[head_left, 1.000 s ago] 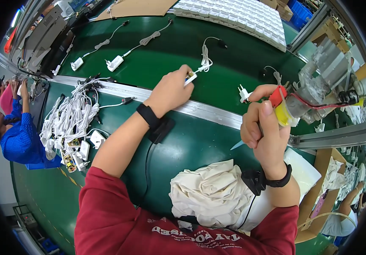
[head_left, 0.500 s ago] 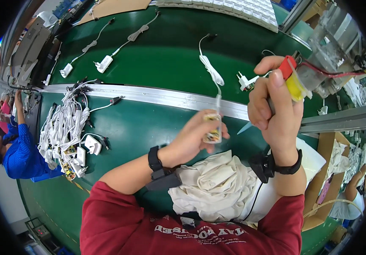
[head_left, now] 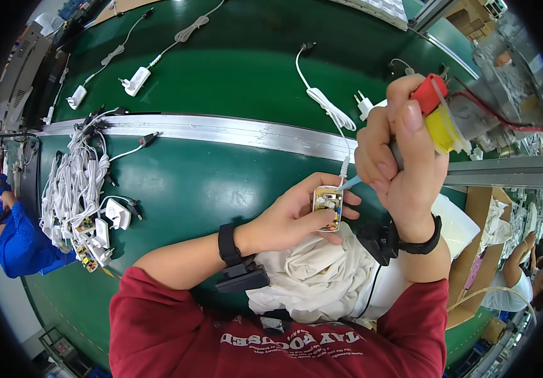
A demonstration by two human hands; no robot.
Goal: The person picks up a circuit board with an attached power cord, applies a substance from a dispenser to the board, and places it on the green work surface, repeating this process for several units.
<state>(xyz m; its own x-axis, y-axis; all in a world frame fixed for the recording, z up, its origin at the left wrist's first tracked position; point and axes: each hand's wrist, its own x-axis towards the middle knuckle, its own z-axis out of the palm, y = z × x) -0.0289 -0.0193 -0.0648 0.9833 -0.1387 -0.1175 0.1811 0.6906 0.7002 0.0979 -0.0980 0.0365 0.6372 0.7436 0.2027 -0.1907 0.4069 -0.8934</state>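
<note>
My left hand holds an open power adapter case with its circuit board exposed, the thumb lying across the board. A white cable runs from the case's far end to a coiled bundle and a dark plug. In a raised grip, my right hand closes round a handheld dispenser with red and yellow parts and wires at its back. Its tapered blue nozzle meets the upper right edge of the case, by the cable entry; contact is hard to tell. Beneath lies a bundled white cloth.
To the left lies a heap of white adapter cables, with open adapters among them. Beyond a metal rail, finished-looking adapters rest on the green surface. A cardboard box stands at right. Other people sit at both sides.
The adapter case has moved slightly right and nearer, turning its board into view. The blue nozzle, formerly apart from it, is now at its edge. My right hand has shifted slightly left.
</note>
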